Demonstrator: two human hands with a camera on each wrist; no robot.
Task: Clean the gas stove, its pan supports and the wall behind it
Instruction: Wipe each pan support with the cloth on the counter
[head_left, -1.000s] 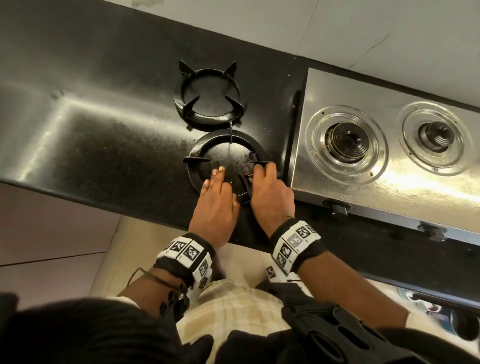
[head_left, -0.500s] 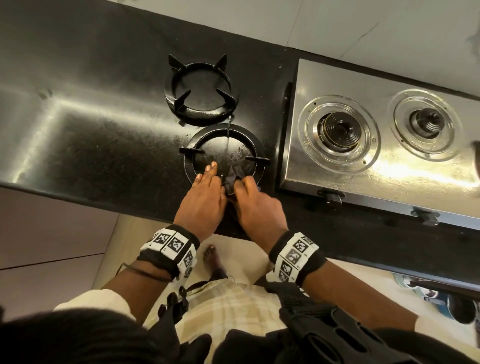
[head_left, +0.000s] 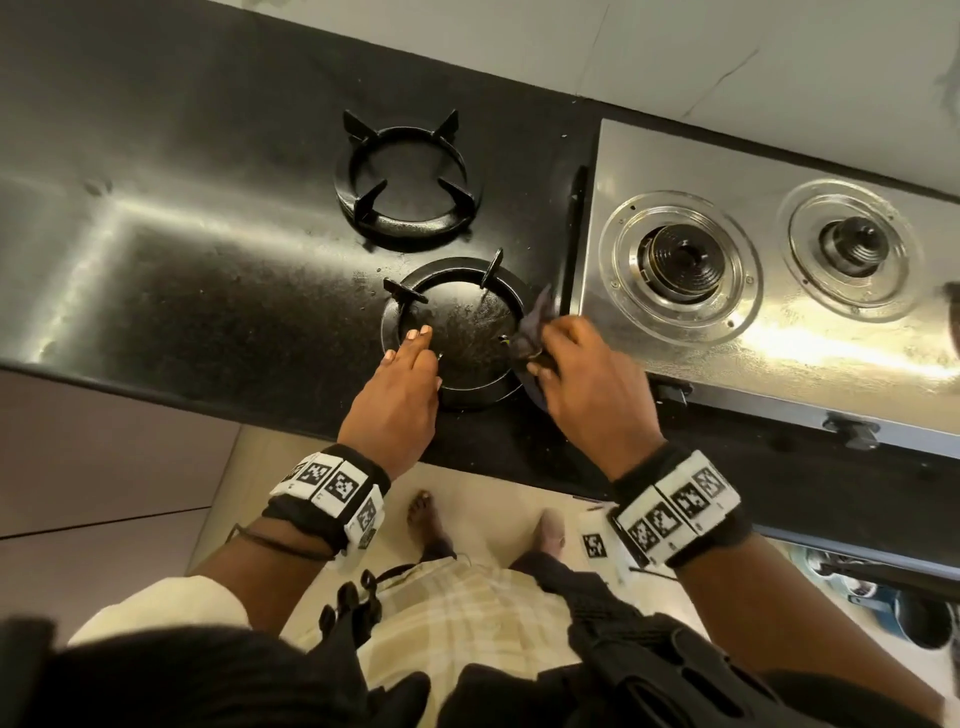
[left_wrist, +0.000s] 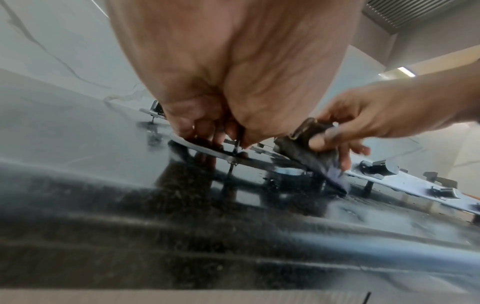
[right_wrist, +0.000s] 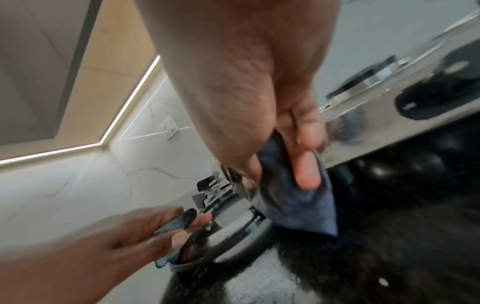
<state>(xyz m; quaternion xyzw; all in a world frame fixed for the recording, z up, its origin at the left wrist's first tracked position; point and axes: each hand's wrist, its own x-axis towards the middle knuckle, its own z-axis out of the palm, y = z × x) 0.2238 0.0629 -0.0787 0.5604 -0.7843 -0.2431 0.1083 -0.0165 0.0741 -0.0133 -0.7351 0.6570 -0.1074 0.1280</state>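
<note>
Two black pan supports lie on the black counter left of the steel gas stove (head_left: 779, 332). My left hand (head_left: 413, 353) holds the near pan support (head_left: 457, 395) at its left rim, and the left wrist view shows thumb and fingers pinching one of its prongs (left_wrist: 237, 144). My right hand (head_left: 553, 353) grips a dark blue cloth (head_left: 537, 317) and presses it on the support's right rim. The cloth (right_wrist: 298, 203) hangs from my right fingers (right_wrist: 307, 174) down to the counter. The far pan support (head_left: 405, 223) stands untouched.
The stove's two bare burners (head_left: 680, 260) (head_left: 852, 244) and front knobs (head_left: 852, 431) sit to the right. White marble wall (head_left: 675, 57) runs behind. The counter (head_left: 182, 291) is wet and shiny to the left, and its front edge lies just under my wrists.
My hands moved apart: the right hand carried the cloth from the support's near side to its right rim, the left slid to the left rim. The support's prongs have turned.
</note>
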